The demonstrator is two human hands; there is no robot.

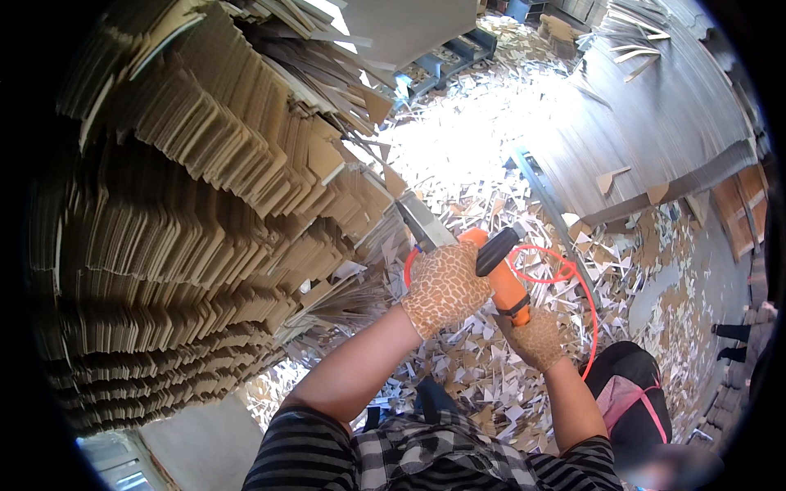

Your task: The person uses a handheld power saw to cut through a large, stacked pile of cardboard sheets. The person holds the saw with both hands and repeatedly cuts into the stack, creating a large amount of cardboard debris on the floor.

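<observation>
Both of my hands wear tan gloves with a giraffe-like pattern. An orange-and-black handheld air tool (509, 293) is between them, tilted, with a metal head (426, 221) pointing up and left toward stacked cardboard (319, 233). My left hand (449, 286) is closed around the tool's front part, beside its black handle (496, 252). At the orange rear end, my right hand (538, 337) is wrapped round the body, its fingertips partly hidden. A red hose (593, 319) loops near the tool and runs down past my right forearm.
Tall stacks of die-cut cardboard (180, 237) fill the left. Cardboard scraps (467, 164) cover the floor. Large pale sheet stacks (647, 114) stand at the upper right, near a blue bar (544, 192). Another person in dark clothing (630, 393) is close at my lower right.
</observation>
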